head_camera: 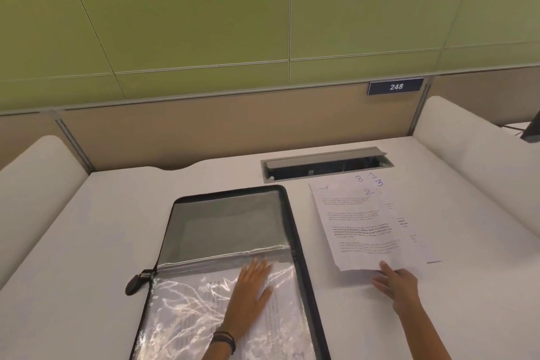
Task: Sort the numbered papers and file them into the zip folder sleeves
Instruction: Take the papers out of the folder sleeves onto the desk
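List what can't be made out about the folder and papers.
Top sheet: print too small and blurred in the head view.
Lower sheets: covered by it, only corner numbers show.
Paper in the clear sleeve: glare, wrinkles and the left hand mask it.
Zip folder: near end cut off by the bottom edge.
Right hand: pinching or just touching, unclear.

Bright even overhead light, soft faint shadows, white glare streaks on the sleeve (204, 304), slight overall softness, left hand (251, 289) motion-blurred, wide-angle bending at the edges.
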Available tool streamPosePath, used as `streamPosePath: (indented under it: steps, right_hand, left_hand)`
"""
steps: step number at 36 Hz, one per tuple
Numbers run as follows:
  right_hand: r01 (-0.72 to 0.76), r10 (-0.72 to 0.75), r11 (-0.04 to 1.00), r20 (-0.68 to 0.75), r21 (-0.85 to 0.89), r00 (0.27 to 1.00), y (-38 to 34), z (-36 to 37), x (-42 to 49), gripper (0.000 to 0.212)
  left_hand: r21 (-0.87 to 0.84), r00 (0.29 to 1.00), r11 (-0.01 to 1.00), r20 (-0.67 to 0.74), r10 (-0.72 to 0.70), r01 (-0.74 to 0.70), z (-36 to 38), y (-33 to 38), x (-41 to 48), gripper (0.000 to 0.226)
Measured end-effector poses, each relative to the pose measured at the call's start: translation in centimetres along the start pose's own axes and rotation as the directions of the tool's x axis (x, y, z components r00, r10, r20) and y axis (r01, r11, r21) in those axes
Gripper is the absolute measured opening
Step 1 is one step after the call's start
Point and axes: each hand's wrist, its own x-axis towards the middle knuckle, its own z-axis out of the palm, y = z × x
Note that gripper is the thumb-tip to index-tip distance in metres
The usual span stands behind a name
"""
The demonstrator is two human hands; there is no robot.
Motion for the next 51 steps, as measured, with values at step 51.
streamPosePath:
  steps: [51]
  right_hand:
    - [0.402,0.362,0.458,0.579,-0.793,0.731,5.4,7.0,-7.4,0.043]
  left_hand:
    - [-0.133,0.985,0.991,0.172,0.023,0.001,-1.0,-0.6,0.1,0.093]
